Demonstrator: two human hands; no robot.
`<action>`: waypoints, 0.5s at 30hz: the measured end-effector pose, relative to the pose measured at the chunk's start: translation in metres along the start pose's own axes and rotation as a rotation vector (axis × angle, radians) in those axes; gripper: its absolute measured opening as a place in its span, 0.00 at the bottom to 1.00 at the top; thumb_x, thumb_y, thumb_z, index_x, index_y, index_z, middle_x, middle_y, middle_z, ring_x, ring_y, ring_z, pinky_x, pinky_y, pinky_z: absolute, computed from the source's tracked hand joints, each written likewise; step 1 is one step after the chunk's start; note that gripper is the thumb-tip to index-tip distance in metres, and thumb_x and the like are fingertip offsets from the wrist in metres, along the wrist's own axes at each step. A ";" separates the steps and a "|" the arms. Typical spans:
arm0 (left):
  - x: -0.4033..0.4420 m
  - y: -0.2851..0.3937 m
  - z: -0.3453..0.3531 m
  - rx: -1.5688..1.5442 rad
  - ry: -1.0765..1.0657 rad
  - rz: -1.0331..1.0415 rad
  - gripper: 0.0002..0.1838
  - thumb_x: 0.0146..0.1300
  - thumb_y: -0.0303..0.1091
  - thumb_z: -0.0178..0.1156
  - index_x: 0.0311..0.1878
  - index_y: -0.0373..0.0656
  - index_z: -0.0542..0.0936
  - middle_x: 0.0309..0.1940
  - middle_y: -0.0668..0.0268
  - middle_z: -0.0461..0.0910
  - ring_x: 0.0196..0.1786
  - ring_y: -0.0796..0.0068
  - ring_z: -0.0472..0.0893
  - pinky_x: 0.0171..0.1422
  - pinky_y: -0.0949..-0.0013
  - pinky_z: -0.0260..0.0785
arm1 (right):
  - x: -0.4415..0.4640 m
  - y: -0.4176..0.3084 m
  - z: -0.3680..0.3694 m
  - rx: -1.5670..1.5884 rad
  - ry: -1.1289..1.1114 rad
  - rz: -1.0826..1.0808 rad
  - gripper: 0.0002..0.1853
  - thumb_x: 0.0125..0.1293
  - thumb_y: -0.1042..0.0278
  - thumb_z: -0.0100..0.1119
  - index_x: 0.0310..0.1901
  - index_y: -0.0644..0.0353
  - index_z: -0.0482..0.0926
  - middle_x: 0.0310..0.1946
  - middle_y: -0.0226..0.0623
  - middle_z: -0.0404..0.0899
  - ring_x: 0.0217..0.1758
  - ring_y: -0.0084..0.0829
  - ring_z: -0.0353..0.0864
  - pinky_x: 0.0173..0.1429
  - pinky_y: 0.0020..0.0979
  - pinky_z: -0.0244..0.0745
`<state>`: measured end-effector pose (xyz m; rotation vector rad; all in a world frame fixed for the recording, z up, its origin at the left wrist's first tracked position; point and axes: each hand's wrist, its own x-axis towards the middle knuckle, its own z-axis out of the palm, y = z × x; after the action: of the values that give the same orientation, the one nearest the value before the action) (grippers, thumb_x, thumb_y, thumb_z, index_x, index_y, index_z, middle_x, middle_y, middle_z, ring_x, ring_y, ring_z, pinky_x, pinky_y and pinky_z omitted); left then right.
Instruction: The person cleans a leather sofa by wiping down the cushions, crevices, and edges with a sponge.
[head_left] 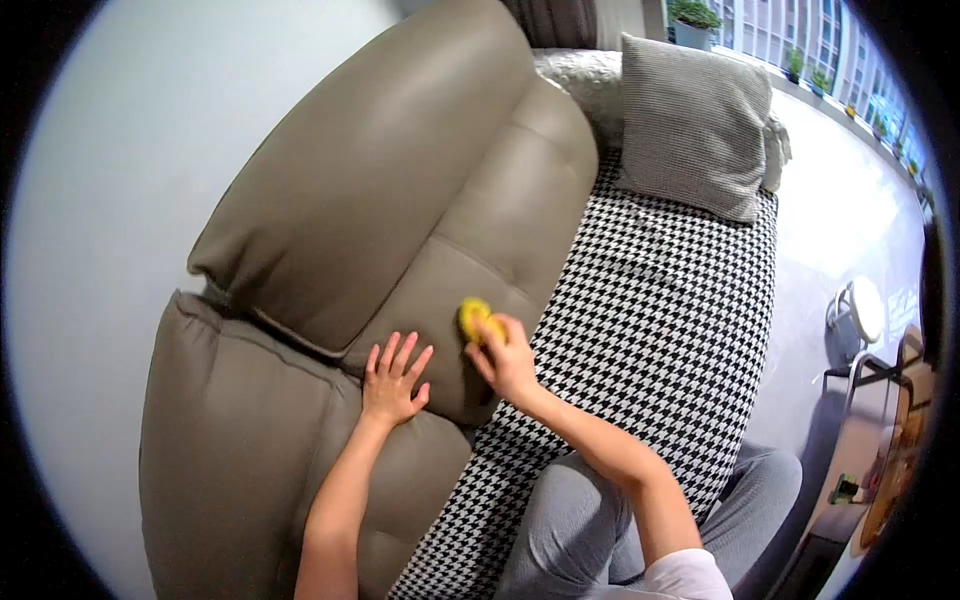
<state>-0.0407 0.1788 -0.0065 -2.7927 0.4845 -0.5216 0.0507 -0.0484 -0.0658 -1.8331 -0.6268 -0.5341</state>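
A brown leather-look sofa backrest (400, 170) runs up from the lower left in two large padded sections. My left hand (393, 385) lies flat on it, fingers spread, close to the seam between the sections. To its right, my right hand (505, 362) grips a yellow sponge or cloth (476, 316) against the lower padding of the backrest. The yellow thing is slightly blurred, and my fingers cover part of it. Below both hands, a black and white houndstooth cover (660, 310) lies over the seat.
A grey ribbed cushion (695, 125) leans at the sofa's far end. On the right, a round white stool (862, 310) stands on the pale floor near a wooden table (850, 470). Potted plants (693, 25) line the window. My knees rest on the seat.
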 end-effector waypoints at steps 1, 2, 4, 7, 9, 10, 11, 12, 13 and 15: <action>0.001 0.002 -0.001 0.000 -0.009 -0.023 0.40 0.56 0.46 0.60 0.76 0.63 0.65 0.80 0.67 0.56 0.82 0.59 0.53 0.82 0.44 0.41 | -0.010 -0.007 -0.003 0.012 -0.145 -0.142 0.28 0.61 0.71 0.65 0.65 0.46 0.75 0.58 0.46 0.74 0.55 0.45 0.76 0.57 0.40 0.75; 0.003 0.002 -0.003 -0.018 -0.061 -0.036 0.41 0.56 0.46 0.60 0.76 0.62 0.64 0.80 0.68 0.55 0.82 0.60 0.52 0.82 0.45 0.40 | -0.014 -0.005 -0.005 -0.052 -0.266 -0.339 0.29 0.59 0.70 0.64 0.64 0.44 0.75 0.58 0.43 0.74 0.54 0.42 0.76 0.54 0.38 0.75; 0.004 0.004 -0.016 -0.007 -0.127 -0.031 0.44 0.57 0.46 0.63 0.78 0.52 0.60 0.81 0.65 0.52 0.83 0.61 0.50 0.84 0.49 0.40 | -0.002 -0.006 -0.006 -0.118 -0.414 -0.614 0.28 0.57 0.67 0.59 0.63 0.40 0.77 0.58 0.39 0.74 0.50 0.36 0.76 0.49 0.34 0.74; 0.013 0.009 -0.034 -0.216 -0.078 -0.185 0.46 0.58 0.44 0.66 0.77 0.41 0.59 0.81 0.62 0.50 0.83 0.62 0.50 0.84 0.54 0.44 | 0.047 -0.035 0.000 -0.207 -0.344 -0.631 0.23 0.58 0.67 0.58 0.57 0.42 0.79 0.59 0.35 0.75 0.53 0.35 0.74 0.53 0.35 0.72; 0.001 0.008 -0.061 -0.163 -0.050 -0.263 0.41 0.60 0.41 0.66 0.74 0.34 0.62 0.79 0.55 0.55 0.82 0.60 0.53 0.84 0.56 0.47 | 0.076 -0.061 0.014 -0.218 -0.371 -0.592 0.21 0.60 0.67 0.57 0.56 0.43 0.80 0.60 0.34 0.75 0.54 0.35 0.74 0.54 0.35 0.73; -0.014 0.005 -0.074 -0.116 -0.125 -0.275 0.38 0.61 0.40 0.65 0.72 0.34 0.65 0.77 0.54 0.58 0.81 0.59 0.55 0.84 0.55 0.48 | 0.085 -0.070 0.024 -0.225 -0.347 -0.582 0.22 0.61 0.67 0.57 0.58 0.43 0.80 0.59 0.34 0.75 0.54 0.36 0.74 0.54 0.35 0.73; -0.032 0.002 -0.085 -0.070 -0.200 -0.287 0.35 0.62 0.39 0.64 0.71 0.35 0.67 0.75 0.52 0.62 0.80 0.58 0.57 0.83 0.54 0.50 | 0.090 -0.079 0.034 -0.231 -0.324 -0.571 0.22 0.61 0.67 0.57 0.59 0.43 0.80 0.58 0.34 0.75 0.54 0.36 0.74 0.53 0.35 0.74; -0.056 -0.005 -0.094 -0.023 -0.218 -0.251 0.31 0.64 0.40 0.63 0.68 0.36 0.72 0.72 0.53 0.67 0.79 0.56 0.59 0.82 0.53 0.53 | 0.087 -0.087 0.043 -0.221 -0.326 -0.579 0.22 0.61 0.67 0.57 0.59 0.43 0.80 0.58 0.34 0.75 0.54 0.36 0.74 0.53 0.35 0.74; -0.074 -0.004 -0.103 -0.019 -0.219 -0.261 0.31 0.64 0.40 0.63 0.68 0.36 0.72 0.72 0.53 0.67 0.79 0.56 0.59 0.82 0.53 0.53 | 0.083 -0.094 0.051 -0.259 -0.372 -0.576 0.22 0.61 0.67 0.57 0.59 0.42 0.80 0.56 0.33 0.75 0.53 0.35 0.74 0.52 0.35 0.75; -0.100 0.005 -0.119 -0.061 -0.250 -0.245 0.29 0.65 0.40 0.62 0.68 0.39 0.73 0.73 0.57 0.67 0.79 0.56 0.61 0.82 0.52 0.53 | 0.065 -0.104 0.059 -0.257 -0.422 -0.582 0.23 0.63 0.67 0.55 0.60 0.43 0.80 0.52 0.32 0.75 0.52 0.35 0.73 0.50 0.34 0.75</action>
<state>-0.1761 0.1888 0.0695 -2.9382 0.1075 -0.2005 0.0364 0.0473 0.0294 -2.0159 -1.4601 -0.6290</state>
